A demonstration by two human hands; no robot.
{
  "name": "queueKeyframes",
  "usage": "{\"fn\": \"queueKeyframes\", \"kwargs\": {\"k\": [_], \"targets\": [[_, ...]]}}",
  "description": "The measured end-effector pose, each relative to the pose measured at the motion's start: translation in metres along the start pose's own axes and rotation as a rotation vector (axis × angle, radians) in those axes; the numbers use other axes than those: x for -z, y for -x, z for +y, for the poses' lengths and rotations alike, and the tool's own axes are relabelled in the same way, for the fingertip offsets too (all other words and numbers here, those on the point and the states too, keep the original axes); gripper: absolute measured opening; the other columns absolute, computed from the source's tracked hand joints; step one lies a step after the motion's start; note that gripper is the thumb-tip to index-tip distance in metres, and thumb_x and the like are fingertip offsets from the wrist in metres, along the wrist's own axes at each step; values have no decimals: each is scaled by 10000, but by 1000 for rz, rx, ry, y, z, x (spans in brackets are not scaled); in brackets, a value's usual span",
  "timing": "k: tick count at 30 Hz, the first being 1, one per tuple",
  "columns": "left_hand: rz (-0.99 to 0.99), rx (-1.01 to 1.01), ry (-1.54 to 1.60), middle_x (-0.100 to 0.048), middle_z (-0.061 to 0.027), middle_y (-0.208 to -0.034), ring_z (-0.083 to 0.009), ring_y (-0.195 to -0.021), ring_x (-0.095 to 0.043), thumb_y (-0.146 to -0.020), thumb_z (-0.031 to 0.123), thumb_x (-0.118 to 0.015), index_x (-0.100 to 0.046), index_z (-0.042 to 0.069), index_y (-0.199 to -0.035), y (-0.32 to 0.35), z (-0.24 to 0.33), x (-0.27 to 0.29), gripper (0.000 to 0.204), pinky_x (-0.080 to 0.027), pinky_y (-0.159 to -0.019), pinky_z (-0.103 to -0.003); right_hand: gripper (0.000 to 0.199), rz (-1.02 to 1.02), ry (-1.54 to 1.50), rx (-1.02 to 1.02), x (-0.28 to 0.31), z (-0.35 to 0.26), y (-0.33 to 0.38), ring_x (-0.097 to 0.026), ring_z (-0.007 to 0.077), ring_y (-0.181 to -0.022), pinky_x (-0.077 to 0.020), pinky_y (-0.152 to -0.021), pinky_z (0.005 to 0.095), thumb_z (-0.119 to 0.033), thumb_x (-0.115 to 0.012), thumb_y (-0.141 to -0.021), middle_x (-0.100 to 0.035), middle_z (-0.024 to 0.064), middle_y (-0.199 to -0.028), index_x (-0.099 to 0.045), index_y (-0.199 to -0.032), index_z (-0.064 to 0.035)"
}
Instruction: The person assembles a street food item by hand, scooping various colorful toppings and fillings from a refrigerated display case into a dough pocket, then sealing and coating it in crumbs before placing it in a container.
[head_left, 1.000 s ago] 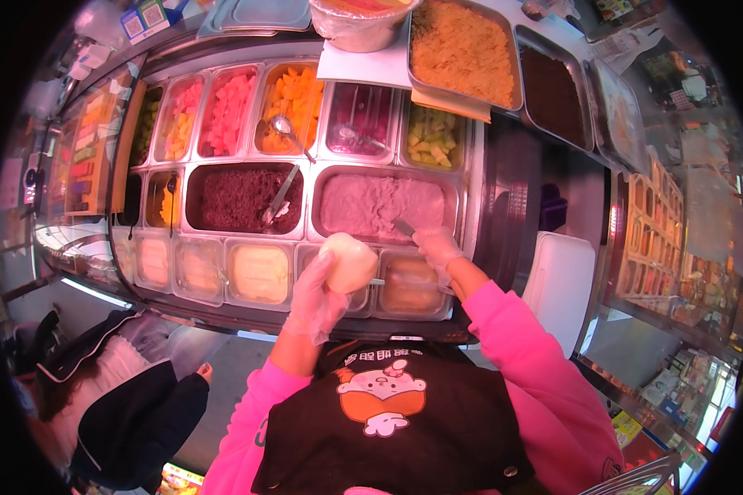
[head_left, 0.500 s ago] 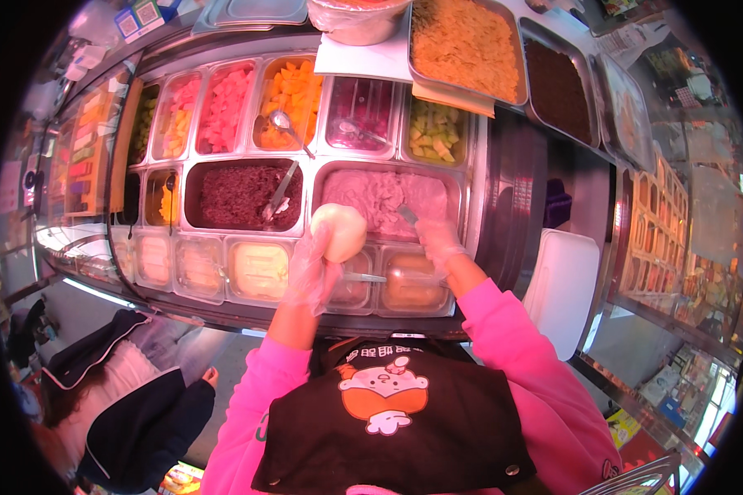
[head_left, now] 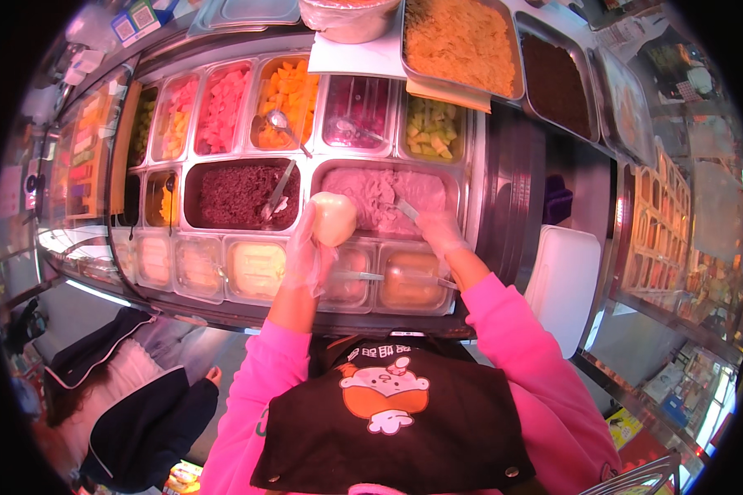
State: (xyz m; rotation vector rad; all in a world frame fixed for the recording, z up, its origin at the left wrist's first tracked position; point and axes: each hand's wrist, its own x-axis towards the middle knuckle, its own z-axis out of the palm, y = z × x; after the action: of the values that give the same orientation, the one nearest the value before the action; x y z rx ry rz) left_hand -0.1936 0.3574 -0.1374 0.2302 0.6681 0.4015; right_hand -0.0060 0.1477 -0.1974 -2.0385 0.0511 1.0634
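Left hand (head_left: 304,252) cups the pale ball (head_left: 334,219), now shifted farther out and slightly left, above the near-left corner of the tub of lilac paste (head_left: 371,186). Right hand (head_left: 439,231) grips a flat-bladed tool (head_left: 406,209), tip at the paste, which looks more ridged. Shift seemingly brings ball closer to paste.

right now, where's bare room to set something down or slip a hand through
The white panel below the purple item looks bare, as does a sliver of white board below the wrapped bowl. For passing, the dark strip right of the tubs looks open. Crowded: the tightly packed tubs, with the left hand and right hand there.
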Motion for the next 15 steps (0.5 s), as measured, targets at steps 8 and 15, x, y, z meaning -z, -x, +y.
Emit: {"fn": "queueKeyframes", "kwargs": {"k": [8,15], "targets": [[27,-31,-53,-662,-182,-1279,-301,-1181,-665,-1031,264,-669,-527,-58,-1368,-8,-6,2,488,-534,-1068,-442,164,-243,-336,-281,20,-12,-5,-389,70,-467,-279,-397,250,-200,-723,-958,-521,-12,-688,-699,-1070,-81],[-21,-85,-86,-662,-164,-1276,-286,-1178,-665,-1029,264,-678,-535,-43,-1367,-21,-10,18,479,-540,-1064,-427,226,-278,-336,-267,23,-19,-1,-386,55,-474,-275,-395,230,-214,-737,-971,-531,-16,-708,-691,-1140,-73]]}}
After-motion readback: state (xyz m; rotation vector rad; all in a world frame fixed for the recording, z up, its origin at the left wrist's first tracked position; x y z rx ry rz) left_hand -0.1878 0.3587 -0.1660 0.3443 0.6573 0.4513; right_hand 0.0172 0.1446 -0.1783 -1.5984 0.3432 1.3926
